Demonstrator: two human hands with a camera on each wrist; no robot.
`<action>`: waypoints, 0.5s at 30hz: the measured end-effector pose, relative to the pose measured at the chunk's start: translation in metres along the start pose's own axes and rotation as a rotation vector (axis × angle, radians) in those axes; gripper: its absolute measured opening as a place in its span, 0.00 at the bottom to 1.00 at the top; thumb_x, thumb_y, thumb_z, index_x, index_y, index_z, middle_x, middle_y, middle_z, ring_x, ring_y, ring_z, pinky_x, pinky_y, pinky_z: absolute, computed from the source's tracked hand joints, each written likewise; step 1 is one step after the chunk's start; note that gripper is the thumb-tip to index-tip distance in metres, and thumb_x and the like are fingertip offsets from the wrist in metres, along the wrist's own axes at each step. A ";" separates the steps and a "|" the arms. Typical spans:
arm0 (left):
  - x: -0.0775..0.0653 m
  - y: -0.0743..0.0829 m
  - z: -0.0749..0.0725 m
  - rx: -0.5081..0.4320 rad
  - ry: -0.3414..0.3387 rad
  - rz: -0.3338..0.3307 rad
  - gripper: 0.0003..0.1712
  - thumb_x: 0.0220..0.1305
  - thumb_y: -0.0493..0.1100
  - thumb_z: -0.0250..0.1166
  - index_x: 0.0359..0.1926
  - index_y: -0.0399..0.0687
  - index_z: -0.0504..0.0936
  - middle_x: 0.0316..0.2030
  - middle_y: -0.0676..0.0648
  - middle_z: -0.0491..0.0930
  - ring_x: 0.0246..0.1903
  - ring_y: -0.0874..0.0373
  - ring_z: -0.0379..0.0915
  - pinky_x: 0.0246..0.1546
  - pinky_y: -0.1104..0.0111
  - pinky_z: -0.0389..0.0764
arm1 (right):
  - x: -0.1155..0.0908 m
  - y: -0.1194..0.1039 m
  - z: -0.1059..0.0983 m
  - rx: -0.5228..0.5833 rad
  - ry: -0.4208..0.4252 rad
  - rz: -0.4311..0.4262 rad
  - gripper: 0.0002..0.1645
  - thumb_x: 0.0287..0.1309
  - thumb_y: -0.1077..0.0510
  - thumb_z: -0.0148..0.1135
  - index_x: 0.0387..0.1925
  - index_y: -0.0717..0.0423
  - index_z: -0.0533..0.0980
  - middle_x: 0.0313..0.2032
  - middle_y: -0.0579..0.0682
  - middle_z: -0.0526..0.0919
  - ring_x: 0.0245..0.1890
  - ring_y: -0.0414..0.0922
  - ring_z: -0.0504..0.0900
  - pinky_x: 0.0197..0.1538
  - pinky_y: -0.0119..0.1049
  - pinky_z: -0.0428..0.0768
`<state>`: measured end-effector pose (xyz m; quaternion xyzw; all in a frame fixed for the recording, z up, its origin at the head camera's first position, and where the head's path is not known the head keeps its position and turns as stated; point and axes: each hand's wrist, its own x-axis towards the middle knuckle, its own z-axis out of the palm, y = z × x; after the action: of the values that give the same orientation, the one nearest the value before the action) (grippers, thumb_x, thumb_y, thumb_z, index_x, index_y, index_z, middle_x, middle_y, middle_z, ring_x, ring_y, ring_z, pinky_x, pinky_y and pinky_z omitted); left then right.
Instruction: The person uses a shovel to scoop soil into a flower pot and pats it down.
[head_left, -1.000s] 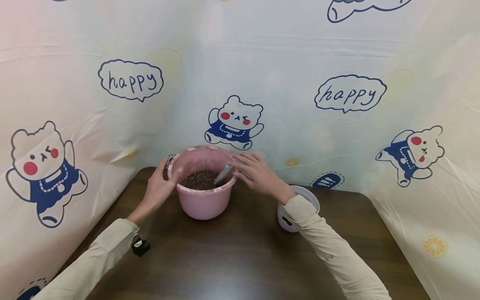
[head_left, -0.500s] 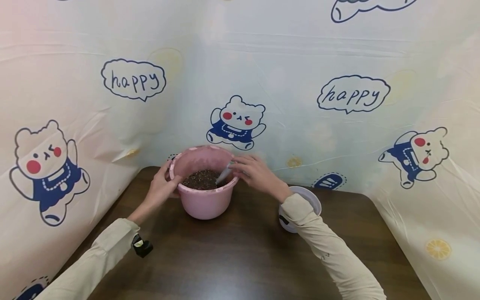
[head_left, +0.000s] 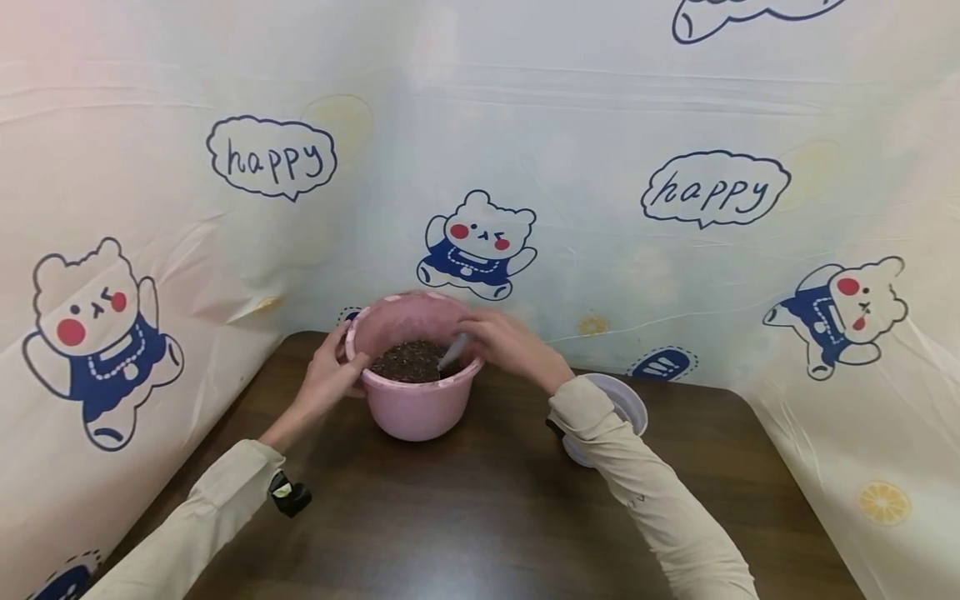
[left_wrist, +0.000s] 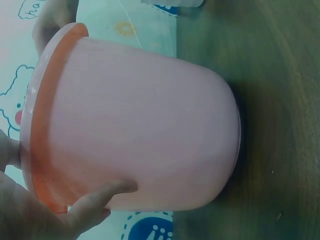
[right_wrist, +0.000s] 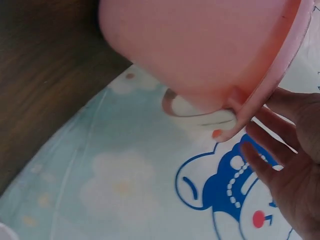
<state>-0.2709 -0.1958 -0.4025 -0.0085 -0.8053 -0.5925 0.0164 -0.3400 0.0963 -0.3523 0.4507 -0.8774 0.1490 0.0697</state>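
Note:
A pink pot (head_left: 416,412) with dark soil (head_left: 408,362) in it stands toward the back of the table. My left hand (head_left: 327,368) grips its left rim; in the left wrist view a finger (left_wrist: 107,194) lies along the outer wall. Over the right rim, my right hand (head_left: 510,343) holds a narrow grey trowel-like tool (head_left: 453,350), its lower end in the soil. The tool's upper part is hidden by the fingers. In the right wrist view the pot's wall (right_wrist: 200,50) hides the tool, and several fingers of the right hand (right_wrist: 295,155) show outside the rim.
A pale round container (head_left: 633,404) stands right of the pot, partly covered by my right sleeve (head_left: 622,450). The dark wooden table (head_left: 442,517) reaches back to a printed cloth (head_left: 585,250), close behind the pot. A black device (head_left: 291,493) hangs at my left wrist.
The right hand has shifted slightly and closed further over the tool, hiding more of its upper end. My left hand stays at the pot's rim. The whole view has drifted slightly.

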 end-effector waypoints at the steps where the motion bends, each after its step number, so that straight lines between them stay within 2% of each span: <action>1: 0.000 0.001 0.002 -0.005 -0.006 0.003 0.46 0.74 0.38 0.54 0.85 0.44 0.41 0.78 0.28 0.56 0.59 0.34 0.76 0.34 0.58 0.90 | 0.002 -0.001 -0.001 -0.005 -0.029 0.014 0.17 0.67 0.66 0.67 0.55 0.53 0.86 0.52 0.52 0.88 0.54 0.48 0.84 0.62 0.42 0.81; 7: -0.002 0.006 0.014 -0.006 -0.023 0.007 0.47 0.74 0.38 0.55 0.85 0.47 0.42 0.78 0.30 0.56 0.64 0.31 0.72 0.38 0.51 0.90 | 0.007 -0.010 -0.005 -0.088 -0.186 0.111 0.08 0.62 0.68 0.68 0.38 0.54 0.87 0.37 0.49 0.89 0.38 0.45 0.82 0.46 0.39 0.82; 10: -0.004 0.006 0.018 0.011 -0.028 0.004 0.46 0.74 0.39 0.55 0.85 0.46 0.42 0.79 0.31 0.55 0.63 0.31 0.73 0.37 0.54 0.90 | 0.010 -0.013 -0.001 -0.145 -0.241 0.154 0.07 0.59 0.70 0.68 0.32 0.57 0.85 0.28 0.47 0.84 0.29 0.44 0.77 0.38 0.38 0.79; 12: -0.004 0.006 0.019 0.020 -0.033 0.002 0.46 0.74 0.40 0.55 0.85 0.46 0.42 0.79 0.31 0.56 0.63 0.31 0.74 0.36 0.55 0.90 | 0.013 -0.013 0.002 -0.203 -0.278 0.161 0.07 0.56 0.71 0.68 0.31 0.57 0.84 0.27 0.47 0.82 0.27 0.44 0.75 0.37 0.38 0.79; 14: -0.004 0.005 0.021 0.026 -0.038 0.003 0.46 0.74 0.40 0.55 0.85 0.46 0.42 0.79 0.31 0.56 0.61 0.30 0.74 0.35 0.55 0.90 | 0.016 -0.014 0.006 -0.253 -0.317 0.167 0.07 0.55 0.72 0.68 0.34 0.60 0.84 0.29 0.48 0.83 0.28 0.45 0.76 0.40 0.40 0.81; 15: -0.003 0.005 0.021 0.029 -0.038 0.004 0.46 0.74 0.40 0.55 0.85 0.46 0.42 0.79 0.31 0.56 0.61 0.30 0.75 0.35 0.56 0.90 | 0.018 -0.014 0.007 -0.271 -0.340 0.173 0.09 0.54 0.72 0.68 0.33 0.58 0.84 0.31 0.48 0.84 0.29 0.45 0.78 0.41 0.40 0.82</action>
<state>-0.2677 -0.1739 -0.4042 -0.0212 -0.8141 -0.5804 0.0023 -0.3388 0.0723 -0.3516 0.3790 -0.9238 -0.0428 -0.0324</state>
